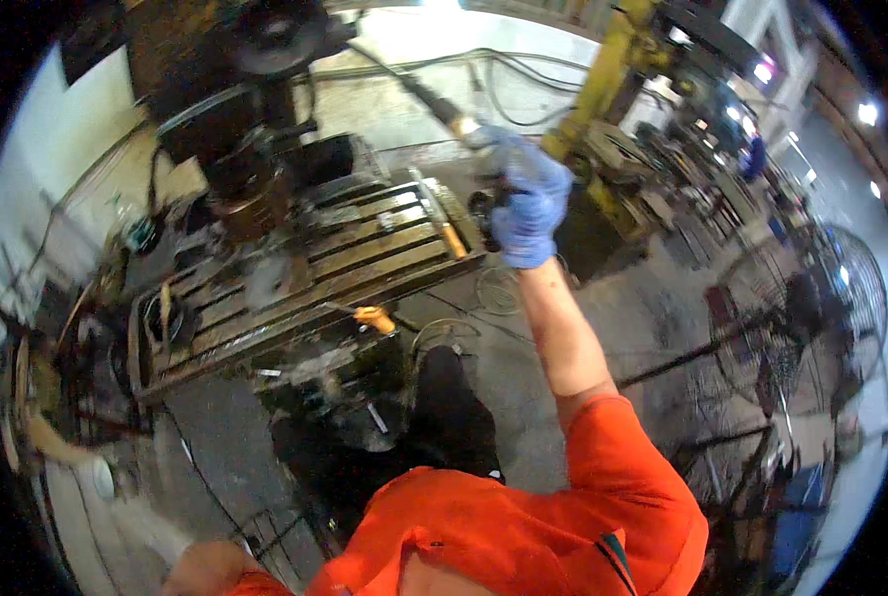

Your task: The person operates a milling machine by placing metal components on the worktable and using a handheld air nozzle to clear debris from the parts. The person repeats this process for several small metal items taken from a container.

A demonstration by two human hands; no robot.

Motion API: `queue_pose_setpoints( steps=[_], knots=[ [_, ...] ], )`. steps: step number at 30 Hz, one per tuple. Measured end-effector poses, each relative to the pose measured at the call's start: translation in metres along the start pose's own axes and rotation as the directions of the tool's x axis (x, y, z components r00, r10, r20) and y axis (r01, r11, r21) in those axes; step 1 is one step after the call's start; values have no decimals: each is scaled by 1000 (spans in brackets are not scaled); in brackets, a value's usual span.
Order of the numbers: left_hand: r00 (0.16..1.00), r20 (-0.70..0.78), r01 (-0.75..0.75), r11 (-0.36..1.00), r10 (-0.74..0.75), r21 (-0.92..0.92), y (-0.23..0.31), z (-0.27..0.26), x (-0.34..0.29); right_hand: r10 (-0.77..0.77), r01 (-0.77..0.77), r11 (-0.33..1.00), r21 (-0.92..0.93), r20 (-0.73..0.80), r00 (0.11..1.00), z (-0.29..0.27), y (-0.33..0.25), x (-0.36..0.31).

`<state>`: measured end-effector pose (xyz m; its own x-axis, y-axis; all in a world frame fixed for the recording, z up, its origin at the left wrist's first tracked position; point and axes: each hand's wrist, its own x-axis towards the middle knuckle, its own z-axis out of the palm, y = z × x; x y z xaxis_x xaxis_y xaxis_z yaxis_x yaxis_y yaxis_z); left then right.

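Note:
My right hand (528, 204), in a blue glove, reaches forward past the right end of a slotted machine table (355, 243). Its fingers look curled; motion blur hides what they grip. The lit end of a dark, rod-like arm (434, 99) meets the fingertips. A dark round knob (482, 207) sits close beside the glove, at the table's end. Only part of my left arm (206, 568) shows at the lower left, and its hand is out of the picture. On the slotted table lies a tool with an orange handle (454, 241).
A yellow-orange handled tool (374, 318) lies at the table's near edge. The dark machine head (265, 129) rises over the table's far left. A yellow machine column (598, 84) stands beyond my hand. Cage fans (792, 318) stand at right; cables (499, 293) loop on the floor.

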<state>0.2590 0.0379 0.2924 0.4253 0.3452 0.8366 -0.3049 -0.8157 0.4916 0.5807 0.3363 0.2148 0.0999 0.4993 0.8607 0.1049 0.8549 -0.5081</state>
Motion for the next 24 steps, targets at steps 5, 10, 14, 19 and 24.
queue_pose_setpoints(
  steps=[5, 10, 14, 19, 24],
  knots=[
    [657, -748, 597, 667, -88, 446, 12, -10, -127, -116, 116, 993, 6, -13, 993, 18, -11, 9],
    [124, -988, 957, -252, -91, 144, 85, -55, -273, -53, 53, 999, -5, -68, 996, 18, -3, 11],
    [-30, -985, 911, -400, 171, -97, 153, -28, -368, 167, -152, 943, 295, -28, 985, 3, -6, 25],
    [-304, -936, 835, -423, 178, -352, 196, 15, -436, -508, 446, 463, -766, 183, 842, -23, -6, 51],
    [-463, -866, 793, -348, 190, -500, 188, 29, -467, -349, 227, -674, -703, 573, 741, -73, 80, 133]
  ],
)
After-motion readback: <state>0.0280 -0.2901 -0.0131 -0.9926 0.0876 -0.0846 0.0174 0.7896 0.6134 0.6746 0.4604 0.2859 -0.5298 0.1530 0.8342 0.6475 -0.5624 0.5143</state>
